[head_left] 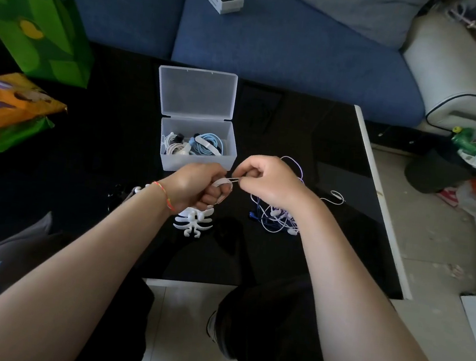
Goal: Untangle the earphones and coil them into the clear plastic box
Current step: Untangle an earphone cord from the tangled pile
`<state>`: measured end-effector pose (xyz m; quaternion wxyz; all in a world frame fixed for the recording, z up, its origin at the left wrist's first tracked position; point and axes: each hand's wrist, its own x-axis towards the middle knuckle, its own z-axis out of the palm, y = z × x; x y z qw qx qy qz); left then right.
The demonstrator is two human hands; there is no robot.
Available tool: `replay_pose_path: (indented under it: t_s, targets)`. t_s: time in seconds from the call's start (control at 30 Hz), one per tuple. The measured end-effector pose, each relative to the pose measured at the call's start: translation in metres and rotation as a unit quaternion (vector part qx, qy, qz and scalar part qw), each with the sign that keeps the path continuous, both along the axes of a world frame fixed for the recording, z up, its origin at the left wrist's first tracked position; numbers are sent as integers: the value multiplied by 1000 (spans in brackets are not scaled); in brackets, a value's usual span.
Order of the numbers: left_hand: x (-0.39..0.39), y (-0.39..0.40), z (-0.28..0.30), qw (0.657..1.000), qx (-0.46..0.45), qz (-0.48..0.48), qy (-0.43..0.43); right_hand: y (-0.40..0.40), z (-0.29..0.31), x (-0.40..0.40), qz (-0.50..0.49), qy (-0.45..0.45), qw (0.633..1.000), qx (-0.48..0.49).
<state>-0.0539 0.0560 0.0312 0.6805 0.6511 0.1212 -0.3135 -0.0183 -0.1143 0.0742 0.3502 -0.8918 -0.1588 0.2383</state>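
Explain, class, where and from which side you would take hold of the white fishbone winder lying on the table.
Probably grip the winder across its central spine at the near end, coming from above: it lies flat, its thin ribs splay sideways, and the left hand covers its far end.

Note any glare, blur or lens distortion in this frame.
Head view: the glossy black table reflects light near its right edge; straight edges bow from wide-angle distortion; both hands and the clear box look reasonably sharp.
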Motion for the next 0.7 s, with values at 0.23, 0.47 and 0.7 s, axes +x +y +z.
replay_pose_path:
  t_s: [0.23, 0.47, 0.7]
  targets:
    - [1, 0, 1, 996, -87, -26, -5, -9, 1, 8, -42, -65, 996, 43]
    - [0, 4, 4, 999, -50, 4, -17, -7, -1, 8, -72, -82, 989, 97]
    - [-4, -2, 14, 996, -55, 0, -70, -9, 1, 8, -100, -77, 986, 110]
